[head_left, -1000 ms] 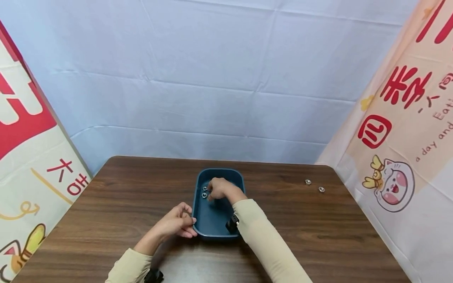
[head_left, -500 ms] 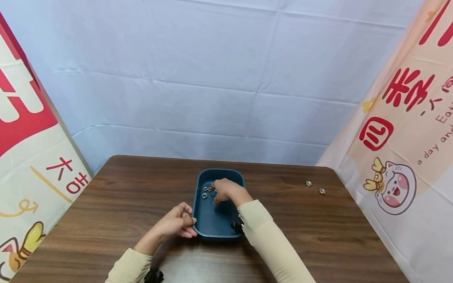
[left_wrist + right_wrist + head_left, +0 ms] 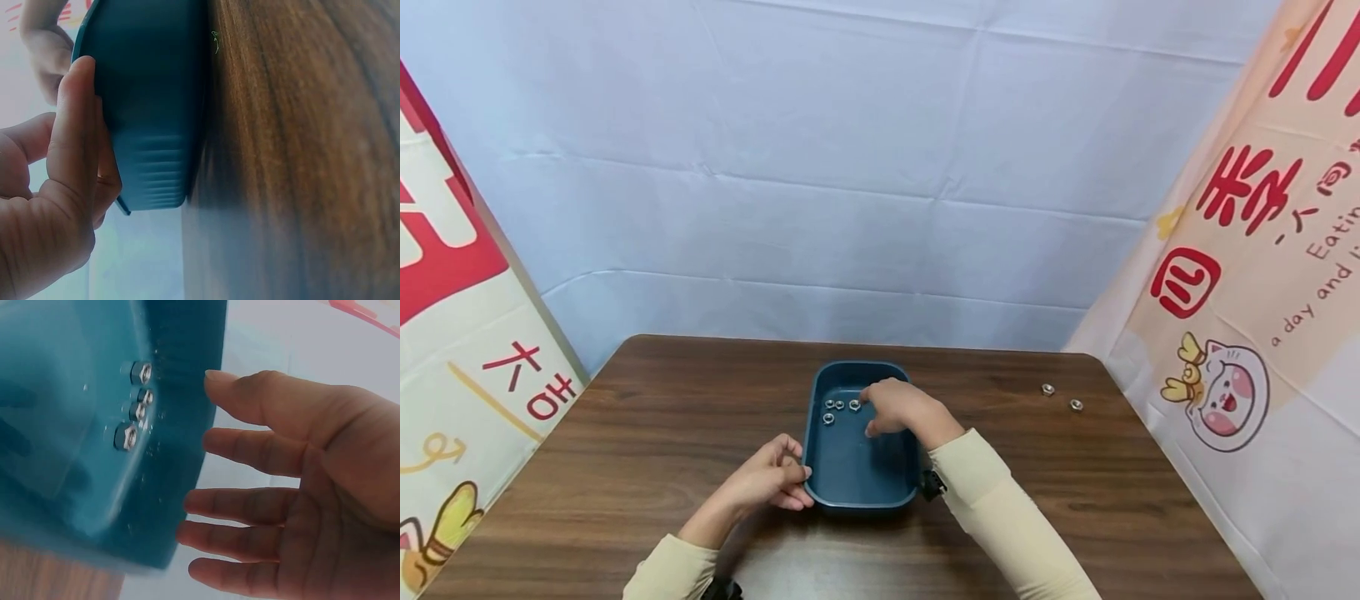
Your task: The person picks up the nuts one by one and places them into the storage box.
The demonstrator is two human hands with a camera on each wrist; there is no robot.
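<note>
A dark blue-green rectangular tray stands on the wooden table. Several metal nuts lie on its floor, towards the far left. My right hand hovers over the tray's right part, its fingers spread and free of any object in the right wrist view. One nut lies right at its fingertips in the head view. At the tray's near left corner, my left hand rests its fingertips on the rim from outside. One long finger lies against the outer wall in the left wrist view.
Two more nuts, one farther back and one to its right, lie on the table at the far right. A pale cloth hangs behind the table. Printed banners flank it.
My right hand has drawn rightward inside the tray, away from the nuts. More nuts now show in the far-left group. The left hand keeps its place at the corner.
</note>
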